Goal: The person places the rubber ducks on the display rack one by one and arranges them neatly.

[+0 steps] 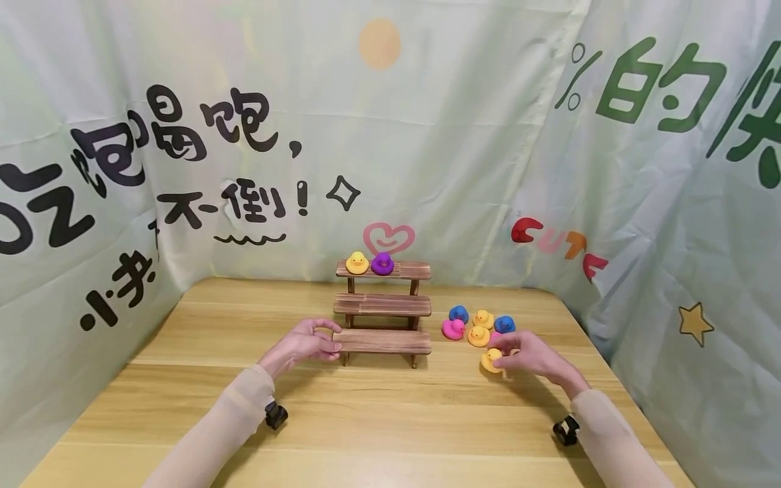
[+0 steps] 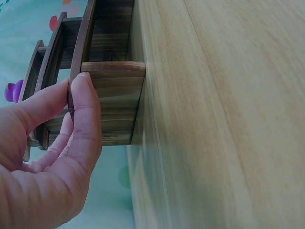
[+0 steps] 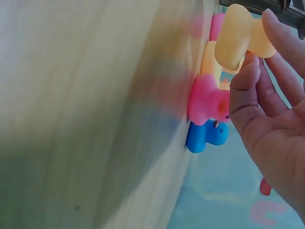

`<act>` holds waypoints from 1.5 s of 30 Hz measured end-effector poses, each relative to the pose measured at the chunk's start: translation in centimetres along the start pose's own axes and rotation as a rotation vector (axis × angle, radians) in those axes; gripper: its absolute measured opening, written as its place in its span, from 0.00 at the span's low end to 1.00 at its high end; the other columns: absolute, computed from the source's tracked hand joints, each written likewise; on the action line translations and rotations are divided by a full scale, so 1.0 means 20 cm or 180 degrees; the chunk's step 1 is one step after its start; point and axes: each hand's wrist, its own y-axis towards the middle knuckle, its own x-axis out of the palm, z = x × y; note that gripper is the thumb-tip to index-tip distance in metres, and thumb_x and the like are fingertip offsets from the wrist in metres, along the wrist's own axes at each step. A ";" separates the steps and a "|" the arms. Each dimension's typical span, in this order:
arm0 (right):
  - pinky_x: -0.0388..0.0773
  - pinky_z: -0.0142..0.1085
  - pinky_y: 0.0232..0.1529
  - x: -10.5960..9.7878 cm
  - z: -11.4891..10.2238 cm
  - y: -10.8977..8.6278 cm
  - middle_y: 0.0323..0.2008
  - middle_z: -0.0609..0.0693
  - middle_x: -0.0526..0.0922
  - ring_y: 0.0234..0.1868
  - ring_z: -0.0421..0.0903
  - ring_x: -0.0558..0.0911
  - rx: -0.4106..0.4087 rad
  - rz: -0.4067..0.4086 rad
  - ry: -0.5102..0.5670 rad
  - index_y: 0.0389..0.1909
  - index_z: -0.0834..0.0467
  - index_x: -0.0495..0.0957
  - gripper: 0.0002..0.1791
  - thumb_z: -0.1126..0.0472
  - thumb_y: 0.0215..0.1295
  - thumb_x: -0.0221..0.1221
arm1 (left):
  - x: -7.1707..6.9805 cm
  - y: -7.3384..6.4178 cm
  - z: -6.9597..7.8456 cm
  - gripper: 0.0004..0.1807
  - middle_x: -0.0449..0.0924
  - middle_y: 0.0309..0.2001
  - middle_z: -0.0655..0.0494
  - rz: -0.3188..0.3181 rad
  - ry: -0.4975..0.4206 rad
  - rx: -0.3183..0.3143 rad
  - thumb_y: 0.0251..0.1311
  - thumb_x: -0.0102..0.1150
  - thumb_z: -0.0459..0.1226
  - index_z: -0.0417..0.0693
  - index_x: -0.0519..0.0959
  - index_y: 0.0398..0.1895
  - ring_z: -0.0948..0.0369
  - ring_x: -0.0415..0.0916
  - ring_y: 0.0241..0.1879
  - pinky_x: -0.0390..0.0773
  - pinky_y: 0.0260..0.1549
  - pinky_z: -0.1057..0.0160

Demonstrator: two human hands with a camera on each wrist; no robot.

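Observation:
A small three-tier wooden stand (image 1: 383, 342) is on the table; its top tier bears a yellow rubber duck (image 1: 356, 263) and a purple rubber duck (image 1: 383, 263). My left hand (image 1: 307, 341) pinches the left end of the lowest tier between thumb and fingers, as the left wrist view shows close up. Off to the stand's right, my right hand (image 1: 532, 355) holds another yellow rubber duck (image 3: 233, 37) by thumb and fingertips. In the right wrist view this duck appears raised off the tabletop. Its near side is plain to see; fingers cover part of its head.
Beyond my right hand sits a cluster of several rubber ducks, among them a pink duck (image 1: 453, 330), a blue duck (image 1: 458, 314) and a yellow duck (image 1: 478, 336). One pink duck there is partly hidden by my fingers. Printed cloth (image 1: 451, 169) hangs behind the wooden table (image 1: 390, 434).

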 end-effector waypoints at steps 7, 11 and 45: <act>0.81 0.29 0.40 -0.01 -0.04 0.03 0.50 0.56 0.82 0.48 0.49 0.77 0.0034 0.0173 0.0137 0.51 0.60 0.81 0.22 0.54 0.59 0.69 | 0.00 0.00 0.00 0.26 0.81 0.33 0.45 -0.0001 -0.0017 0.0014 0.56 0.63 0.22 0.33 0.68 0.58 0.56 0.83 0.30 0.88 0.36 0.63; 0.83 0.30 0.40 -0.01 -0.06 0.05 0.52 0.59 0.81 0.48 0.51 0.79 0.0014 0.0184 0.0238 0.53 0.61 0.81 0.23 0.54 0.59 0.68 | -0.01 -0.01 0.01 0.26 0.81 0.32 0.46 -0.0007 -0.0005 0.0024 0.56 0.63 0.23 0.32 0.67 0.58 0.57 0.83 0.30 0.88 0.36 0.62; 0.86 0.42 0.49 0.05 -0.30 0.22 0.57 0.61 0.79 0.56 0.50 0.81 -0.0432 0.0172 0.0772 0.52 0.59 0.81 0.19 0.54 0.64 0.65 | -0.01 -0.01 0.01 0.25 0.81 0.32 0.46 -0.0076 -0.0027 0.0046 0.57 0.61 0.23 0.32 0.67 0.58 0.56 0.83 0.30 0.88 0.35 0.63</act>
